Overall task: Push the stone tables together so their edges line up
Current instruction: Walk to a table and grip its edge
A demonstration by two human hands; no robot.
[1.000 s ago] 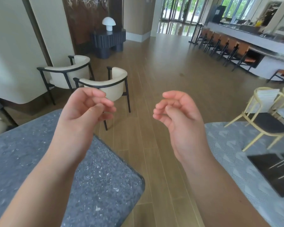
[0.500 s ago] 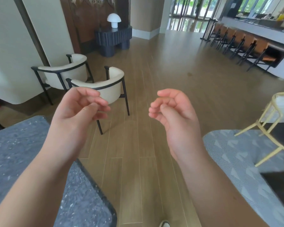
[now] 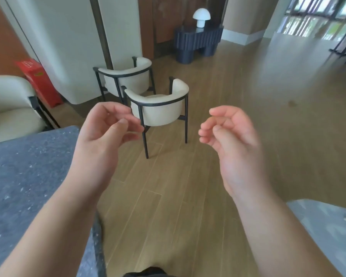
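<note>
A grey speckled stone table (image 3: 24, 176) fills the lower left; its right edge runs under my left forearm. Only this one stone table shows. My left hand (image 3: 106, 134) hovers in the air above the table's far right corner, fingers loosely curled, holding nothing. My right hand (image 3: 230, 136) is raised over the wooden floor to the right, fingers also loosely curled and empty. Neither hand touches the table.
Two cream chairs with black frames (image 3: 160, 108) (image 3: 128, 76) stand on the floor ahead. A cream armchair (image 3: 10, 102) sits behind the table at left, a red box (image 3: 40, 80) beside it. A dark console with a white lamp (image 3: 198, 41) is at the back. A patterned rug (image 3: 328, 226) lies lower right.
The view has swung left and forward: the yellow chairs and bar stools have left the frame, and the cream armchair and red box have appeared. Both hands keep the same raised, curled pose.
</note>
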